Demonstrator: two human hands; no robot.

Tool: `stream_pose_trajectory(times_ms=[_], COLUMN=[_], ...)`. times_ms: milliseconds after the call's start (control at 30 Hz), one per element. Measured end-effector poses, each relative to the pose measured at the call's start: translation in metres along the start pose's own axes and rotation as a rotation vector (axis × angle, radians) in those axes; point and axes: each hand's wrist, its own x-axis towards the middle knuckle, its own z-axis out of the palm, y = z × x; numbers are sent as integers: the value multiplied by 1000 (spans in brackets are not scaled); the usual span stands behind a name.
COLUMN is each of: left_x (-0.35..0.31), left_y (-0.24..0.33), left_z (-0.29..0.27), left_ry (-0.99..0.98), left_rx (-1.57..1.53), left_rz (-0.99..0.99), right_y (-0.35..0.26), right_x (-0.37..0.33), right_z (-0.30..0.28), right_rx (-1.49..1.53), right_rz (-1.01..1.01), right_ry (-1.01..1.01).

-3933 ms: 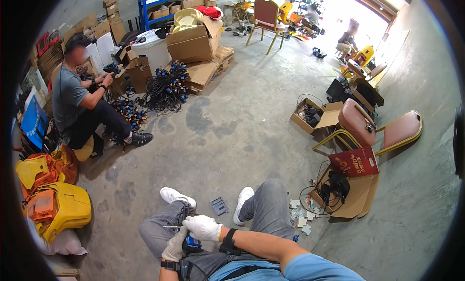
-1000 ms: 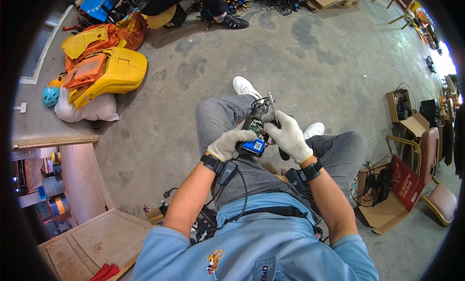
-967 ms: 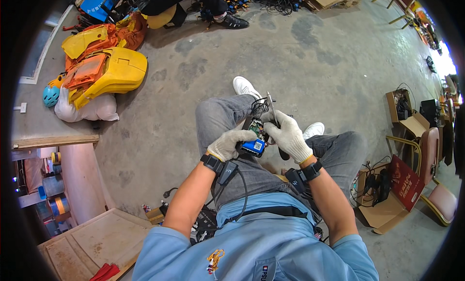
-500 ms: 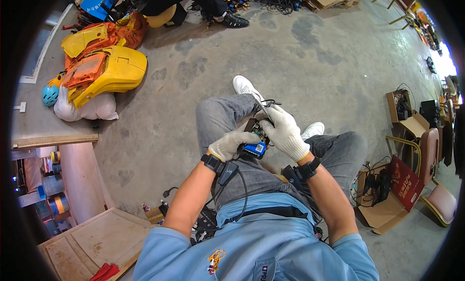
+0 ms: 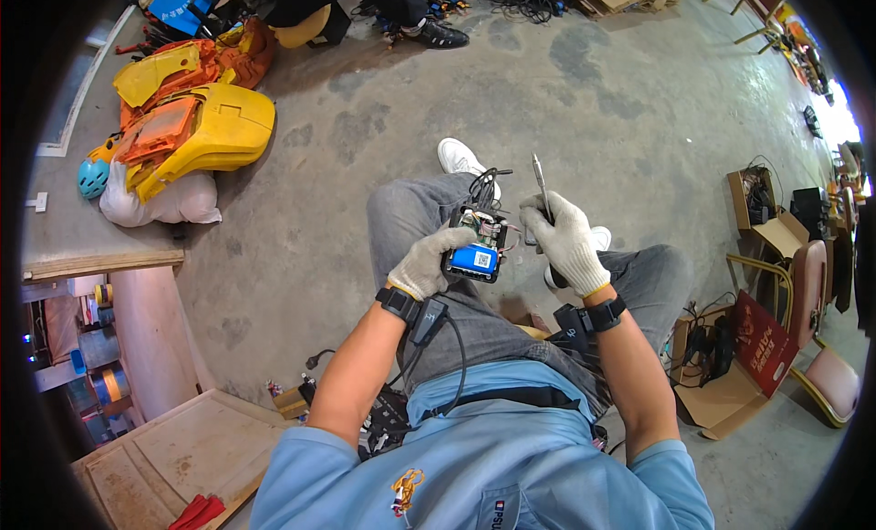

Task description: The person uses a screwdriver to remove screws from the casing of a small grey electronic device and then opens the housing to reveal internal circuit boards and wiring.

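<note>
Left hand [image 5: 427, 264] clasps device [image 5: 474, 259]; right hand [image 5: 569, 244] closed around tool [image 5: 539, 177].

The battery pack [image 5: 467, 262] is bright blue, its label [image 5: 483, 260] white with a black square-code pattern. The circuit board [image 5: 471, 222] is green, the open casing [image 5: 491, 277] black, the cable bundle [image 5: 484, 188] black. Left glove [image 5: 425, 267] and right glove [image 5: 569, 244] are off-white knit; the slim pointed tool [image 5: 538, 171] is silvery. Jeans [image 5: 409, 221] are faded grey, sneakers [image 5: 455, 155] white, wrist straps [image 5: 607, 314] black, and the polo shirt [image 5: 447, 480] light blue with an orange-yellow embroidered motif. The concrete floor [image 5: 365, 192] is grey, blotched darker. The moulded plastic shell [image 5: 233, 128] is yellow with an orange panel, the helmet [image 5: 92, 178] turquoise, the sack [image 5: 157, 204] whitish, the cloth [image 5: 199, 512] red, the cardboard box [image 5: 725, 419] brown.
</note>
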Motion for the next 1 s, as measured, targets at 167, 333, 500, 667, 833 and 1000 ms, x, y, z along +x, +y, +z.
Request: stream_pose_trajectory(times_ms=[167, 333, 500, 667, 833, 1000], left_x=[0, -4, -1, -8, -7, -7], left_y=[0, 3, -1, 3, 6, 5], left_z=[3, 12, 0, 12, 12, 12], left_ry=[55, 57, 37, 119, 31, 49], left_rx=[-19, 3, 37, 107, 103, 104], left_rz=[-17, -4, 18, 14, -8, -12], right_y=[15, 3, 3, -4, -1, 10], right_x=[-10, -18, -20, -22, -15, -13], right_z=[3, 14, 27, 36, 45, 48], right_rx=[-206, -288, -386, -462, -572, -545], right_rz=[-223, -273, -282, -157, -126, -224], right_ry=[41, 55, -18, -15, -25, 38])
